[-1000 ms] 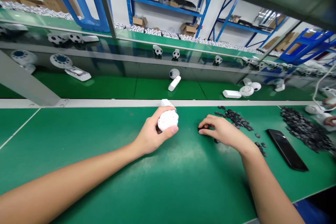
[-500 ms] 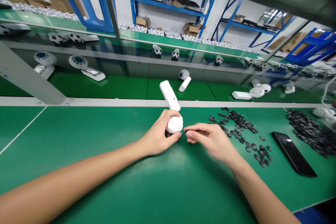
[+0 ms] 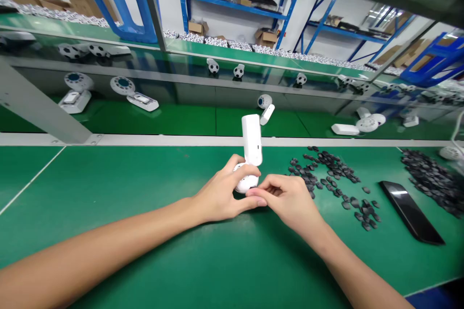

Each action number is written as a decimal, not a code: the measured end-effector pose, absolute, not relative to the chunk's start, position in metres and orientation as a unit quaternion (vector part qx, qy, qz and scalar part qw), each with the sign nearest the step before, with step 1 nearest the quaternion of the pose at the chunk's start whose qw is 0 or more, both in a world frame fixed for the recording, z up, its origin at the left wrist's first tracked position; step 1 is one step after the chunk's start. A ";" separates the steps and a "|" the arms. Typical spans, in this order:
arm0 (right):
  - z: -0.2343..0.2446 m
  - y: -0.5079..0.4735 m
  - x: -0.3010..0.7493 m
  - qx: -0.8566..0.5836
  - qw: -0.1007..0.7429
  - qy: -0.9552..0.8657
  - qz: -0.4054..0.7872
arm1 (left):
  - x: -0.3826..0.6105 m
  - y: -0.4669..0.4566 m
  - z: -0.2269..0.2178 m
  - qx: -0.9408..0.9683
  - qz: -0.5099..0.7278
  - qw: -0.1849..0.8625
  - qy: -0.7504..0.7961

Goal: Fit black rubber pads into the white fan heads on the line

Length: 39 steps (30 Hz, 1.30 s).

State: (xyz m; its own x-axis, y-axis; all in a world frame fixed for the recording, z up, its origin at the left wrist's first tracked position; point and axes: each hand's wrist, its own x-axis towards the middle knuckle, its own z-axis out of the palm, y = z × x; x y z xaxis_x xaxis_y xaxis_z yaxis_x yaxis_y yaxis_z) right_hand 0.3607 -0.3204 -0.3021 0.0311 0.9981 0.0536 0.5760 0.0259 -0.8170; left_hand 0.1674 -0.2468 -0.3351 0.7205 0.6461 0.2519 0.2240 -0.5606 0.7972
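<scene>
My left hand (image 3: 223, 193) is wrapped round the rounded head of a white plastic device (image 3: 252, 137), whose long flat body points away from me. Fingers cover part of that ball-like head. At its near right edge, my right hand (image 3: 290, 200) is closed in a pinch, fingertips touching the head. A bit of a small black piece (image 3: 253, 187) shows at those fingertips; the rest is hidden. Similar loose black pieces (image 3: 337, 166) lie scattered on the green tabletop (image 3: 174, 260), just beyond my right hand.
A glossy black slab (image 3: 411, 212) lies at right, beside a denser pile of black pieces (image 3: 431, 178). Behind the white rail (image 3: 174, 140), a green belt (image 3: 188, 118) carries more white devices (image 3: 143, 100). A slanting metal post (image 3: 39, 101) stands at left. Small football-patterned units (image 3: 213, 66) sit farther back.
The device has turned more upright and shifted slightly right with my left hand. My right fingertips have come in to touch its head. White devices on the belt have moved right.
</scene>
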 end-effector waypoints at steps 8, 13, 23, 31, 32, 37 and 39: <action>-0.307 -0.316 0.365 -0.577 0.341 -0.693 0.266 | 0.170 -0.249 -0.332 0.809 0.302 0.440 0.246; -0.291 -0.306 0.410 -0.609 0.273 -0.706 0.238 | 0.169 -0.248 -0.330 0.722 0.317 0.551 0.273; -0.304 -0.297 0.464 -0.661 0.158 -0.703 0.212 | 0.162 -0.242 -0.326 0.689 0.264 0.617 0.275; -0.327 -0.287 0.415 -0.674 0.227 -0.687 0.148 | 0.165 -0.248 -0.333 0.743 0.306 0.520 0.289; -0.329 -0.286 0.413 -0.684 0.223 -0.681 0.135 | 0.166 -0.247 -0.335 0.736 0.313 0.524 0.295; -0.324 -0.291 0.416 -0.642 0.189 -0.727 0.156 | 0.168 -0.240 -0.342 0.719 0.350 0.523 0.296; -0.319 -0.296 0.419 -0.624 0.162 -0.751 0.147 | 0.169 -0.238 -0.344 0.706 0.358 0.531 0.303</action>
